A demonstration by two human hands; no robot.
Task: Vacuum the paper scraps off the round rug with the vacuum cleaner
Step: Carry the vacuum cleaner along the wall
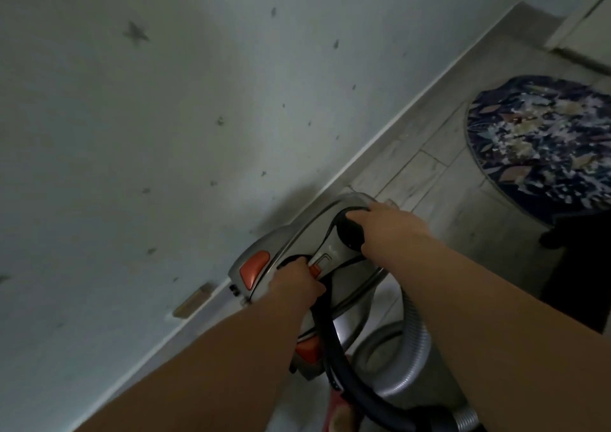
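A grey canister vacuum cleaner with orange buttons is held low in the view, toward 6 o'clock, close beside a pale, dark-flecked wall. The left grip is closed round the rear of the machine's dark carrying handle, next to a small orange slider. The right grip is curled over the handle's black front end. Nothing else is held.

The round dark-blue patterned rug lies at 2 o'clock on the pale tiled floor, well apart from the machine. White paper scraps are strewn thickly over it. A ribbed grey hose is coiled at 5 o'clock; its nozzle is not seen.

The step in hand is judged to be the fetching of the machine, with no scraps yet cleared. Next, the body needs to be set down near the rug and the hose end taken up.
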